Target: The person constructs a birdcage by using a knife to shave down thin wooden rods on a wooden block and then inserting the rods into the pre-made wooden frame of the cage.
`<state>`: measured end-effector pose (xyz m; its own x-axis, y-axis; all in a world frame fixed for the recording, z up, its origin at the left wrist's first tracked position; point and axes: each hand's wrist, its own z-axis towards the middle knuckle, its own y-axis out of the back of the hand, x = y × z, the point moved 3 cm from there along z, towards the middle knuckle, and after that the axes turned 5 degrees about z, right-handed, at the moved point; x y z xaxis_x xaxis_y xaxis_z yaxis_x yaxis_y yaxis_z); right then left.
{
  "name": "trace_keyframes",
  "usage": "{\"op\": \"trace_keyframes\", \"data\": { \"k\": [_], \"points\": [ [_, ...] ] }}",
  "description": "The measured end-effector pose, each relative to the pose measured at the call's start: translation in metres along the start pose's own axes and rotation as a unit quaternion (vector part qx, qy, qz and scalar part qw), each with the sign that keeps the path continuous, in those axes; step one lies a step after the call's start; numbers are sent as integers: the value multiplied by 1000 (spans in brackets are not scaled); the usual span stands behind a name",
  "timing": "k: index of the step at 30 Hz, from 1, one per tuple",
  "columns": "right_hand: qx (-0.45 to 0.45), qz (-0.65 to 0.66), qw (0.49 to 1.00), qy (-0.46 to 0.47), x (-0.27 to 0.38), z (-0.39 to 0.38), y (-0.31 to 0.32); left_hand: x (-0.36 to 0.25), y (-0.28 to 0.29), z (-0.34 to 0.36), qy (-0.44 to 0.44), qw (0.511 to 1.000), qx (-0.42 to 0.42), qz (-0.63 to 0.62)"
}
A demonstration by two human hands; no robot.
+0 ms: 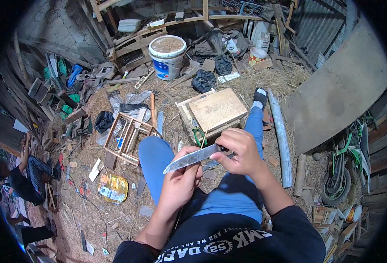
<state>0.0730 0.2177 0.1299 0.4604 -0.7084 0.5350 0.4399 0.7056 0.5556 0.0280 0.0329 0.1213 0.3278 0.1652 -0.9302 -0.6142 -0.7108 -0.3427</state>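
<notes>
My right hand (239, 153) is closed on the black handle of a steel knife, whose broad blade (189, 159) points left over my left hand (180, 179). My left hand is closed around a thin wooden stick (204, 138), which runs up beyond the blade and down toward my lap. The blade lies across the stick; whether they touch is hard to tell. A pale board (217, 105) rests on a low wooden box ahead of my hands, with green-handled pliers (197, 134) at its near side.
Left are a wooden frame (114, 138), a yellow bag (112, 188) and two other people (27, 179). A lidded bucket (167, 57) stands at the back. Right are a long grey pole (280, 140), a leaning panel (336, 92) and a green motorbike (338, 184). Straw and scraps cover the floor.
</notes>
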Motion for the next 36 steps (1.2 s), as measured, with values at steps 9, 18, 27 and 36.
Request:
{"op": "trace_keyframes", "data": {
  "k": [9,18,27,36],
  "points": [
    [-114,-42,985,-126,-35,-1,12,3,7,-2,3,1000,22,17],
    [-43,5,999,-3,-10,0,-4,4,4,-2,21,1000,-1,16],
    [-22,10,1000,-4,-15,0,-4,11,8,-1,55,997,26,-44],
    [-88,20,990,-111,-34,0,-2,9,13,0,44,997,31,-55]
  ]
}}
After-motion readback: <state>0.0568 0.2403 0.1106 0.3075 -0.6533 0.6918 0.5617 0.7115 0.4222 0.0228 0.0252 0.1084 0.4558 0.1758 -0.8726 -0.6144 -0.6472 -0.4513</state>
